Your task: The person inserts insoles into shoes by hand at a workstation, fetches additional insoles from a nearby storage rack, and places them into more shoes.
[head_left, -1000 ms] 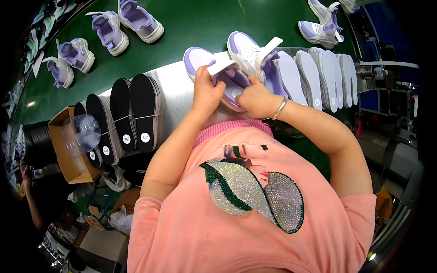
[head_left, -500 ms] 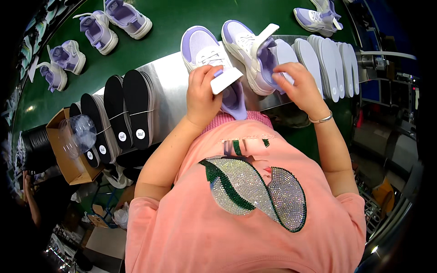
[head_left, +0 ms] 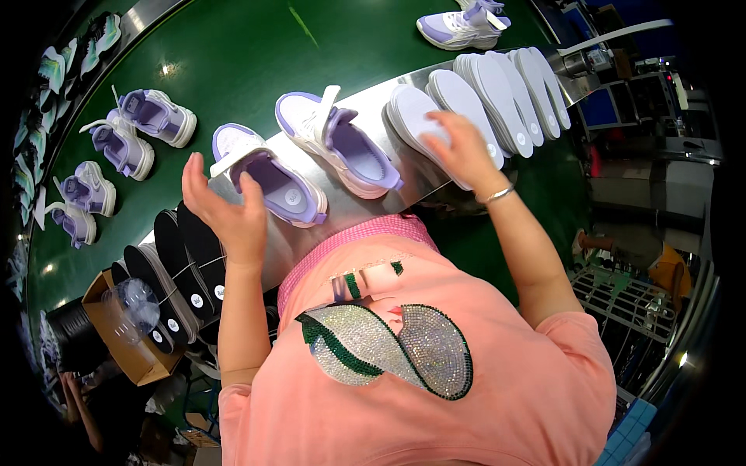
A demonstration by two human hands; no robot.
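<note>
Two lavender-and-white sneakers stand side by side on a metal ledge in front of me, toes away, tongues pulled up. In the left sneaker [head_left: 299,186] a pale insole with a round mark shows; the right sneaker [head_left: 353,151] has a lavender interior. My left hand [head_left: 229,213] is beside the left sneaker, thumb and fingers spread, holding nothing; whether it touches the shoe I cannot tell. My right hand [head_left: 466,155] is over the nearest stack of white insoles [head_left: 408,113], thumb and forefinger apart and slightly blurred. No insole is lifted in it.
More stacks of white insoles [head_left: 493,93] line the ledge to the right. Banded black insoles [head_left: 167,283] and a cardboard box [head_left: 128,353] with clear plastic are at left. Other sneakers [head_left: 159,116] stand on the green surface [head_left: 241,46], with another pair [head_left: 462,29] at the far right.
Both hands have let go of the sneakers. My left hand has moved left of the left shoe, my right hand over the white insoles. The view has shifted, and the shoe tongues now stand raised.
</note>
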